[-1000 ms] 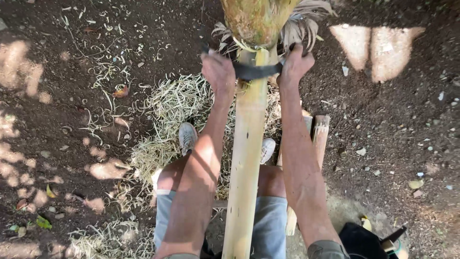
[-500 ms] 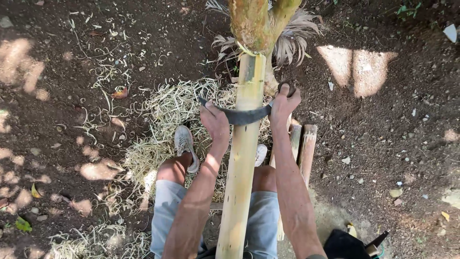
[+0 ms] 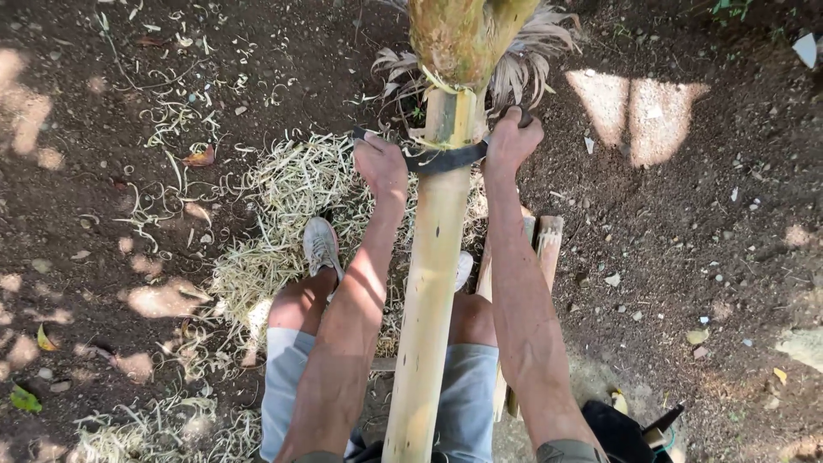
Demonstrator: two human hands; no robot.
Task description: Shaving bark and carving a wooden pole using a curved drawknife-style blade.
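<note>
Shavings litter the dirt at left, partly hiding one grey shoe, while the other shoe is mostly concealed behind the pale pole rising between the knees. Left hand is clenched on one handle of the dark curved blade, which lies across the pole just below its unpeeled top. Right hand clenches the opposite handle, hidden in the fist; both arms reach out almost straight.

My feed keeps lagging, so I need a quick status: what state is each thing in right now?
Left hand: closed around one handle of the blade.
Right hand: closed around the other handle.
Two-handled blade: lying across the pole, just below the unpeeled part.
Pole: slanted between the knees, pale and peeled below the blade.
Shavings: heaped on the soil.
</note>
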